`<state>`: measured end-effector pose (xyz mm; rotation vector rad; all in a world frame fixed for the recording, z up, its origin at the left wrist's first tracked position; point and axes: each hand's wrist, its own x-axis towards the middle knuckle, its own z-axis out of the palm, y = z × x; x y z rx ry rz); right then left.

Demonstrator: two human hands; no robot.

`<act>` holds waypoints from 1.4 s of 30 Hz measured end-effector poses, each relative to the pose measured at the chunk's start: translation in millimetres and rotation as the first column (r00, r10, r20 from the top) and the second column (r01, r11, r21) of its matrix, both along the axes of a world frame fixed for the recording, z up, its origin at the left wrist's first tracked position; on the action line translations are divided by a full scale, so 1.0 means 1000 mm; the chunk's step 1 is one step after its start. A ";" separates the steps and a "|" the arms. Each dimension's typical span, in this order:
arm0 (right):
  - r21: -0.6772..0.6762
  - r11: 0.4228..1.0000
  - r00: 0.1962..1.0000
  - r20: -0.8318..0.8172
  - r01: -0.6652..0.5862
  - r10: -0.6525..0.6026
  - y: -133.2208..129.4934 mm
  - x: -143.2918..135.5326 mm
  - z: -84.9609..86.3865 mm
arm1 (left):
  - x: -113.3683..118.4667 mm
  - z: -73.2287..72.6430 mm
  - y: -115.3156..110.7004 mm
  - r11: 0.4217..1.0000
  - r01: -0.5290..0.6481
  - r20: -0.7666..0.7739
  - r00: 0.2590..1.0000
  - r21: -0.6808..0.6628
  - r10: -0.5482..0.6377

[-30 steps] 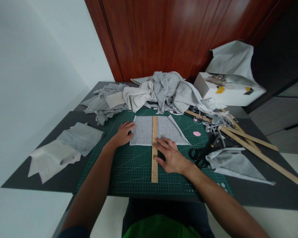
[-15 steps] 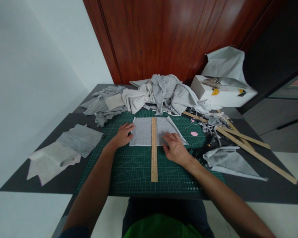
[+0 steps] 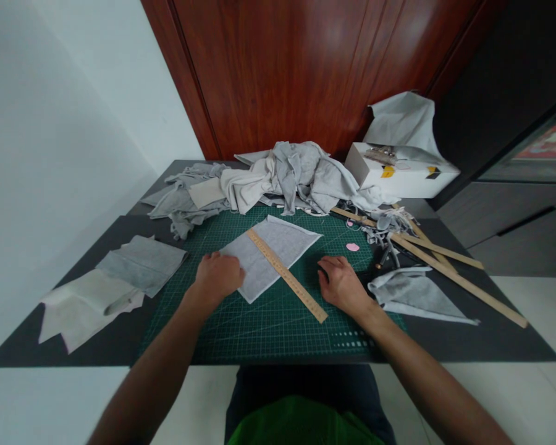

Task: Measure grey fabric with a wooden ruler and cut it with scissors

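Note:
A flat piece of light grey fabric point(image 3: 287, 238) lies turned at a slant on the green cutting mat point(image 3: 269, 337). A wooden ruler point(image 3: 290, 278) lies diagonally across it, its near end reaching past the fabric onto the mat. My left hand point(image 3: 219, 277) is closed on the fabric's left corner, the fingertips hidden beneath the knuckles. To the right of the fabric, apart from it, my right hand point(image 3: 343, 283) rests low over the mat. Its fingers are loosely bent, with a gap to the thumb, and nothing shows in them.
Crumpled grey and white cloth point(image 3: 296, 176) is heaped along the back, beside a white box point(image 3: 398, 173). Folded fabric pieces point(image 3: 139, 266) lie at left. At right are wooden strips point(image 3: 467, 290), a grey cloth scrap point(image 3: 417, 293) and a small pink piece point(image 3: 353, 247).
The fabric and the ruler on it have turned, the ruler's near end swinging right. My left hand has closed on the fabric's corner. My right hand has come off the fabric to the right.

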<state>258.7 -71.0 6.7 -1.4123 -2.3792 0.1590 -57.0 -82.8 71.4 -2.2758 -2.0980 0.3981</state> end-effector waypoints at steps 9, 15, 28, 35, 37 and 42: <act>-0.043 0.989 0.977 0.167 0.144 -0.135 -0.007 0.010 -0.007 | 0.011 -0.043 0.044 0.898 0.432 0.332 0.838 0.080 -0.433; -0.061 0.995 0.988 0.138 0.076 -0.067 -0.006 0.039 -0.013 | 0.031 -0.053 0.026 0.951 0.308 0.392 0.873 0.018 -0.290; -0.078 0.987 0.978 0.170 0.138 -0.123 0.002 0.066 0.008 | 0.123 -0.050 -0.052 0.977 0.184 0.304 0.929 0.111 -0.209; -0.233 0.904 0.933 -0.122 -0.357 0.337 -0.020 0.017 0.025 | 0.111 -0.030 -0.015 0.923 0.333 0.376 0.844 0.190 -0.382; -0.272 0.888 0.929 -0.102 -0.371 0.356 -0.025 0.016 0.025 | 0.104 -0.027 0.006 0.903 0.388 0.403 0.807 0.187 -0.431; -0.299 0.893 0.941 -0.098 -0.337 0.323 -0.030 0.022 0.019 | 0.087 -0.036 0.055 0.883 0.435 0.521 0.720 0.176 -0.458</act>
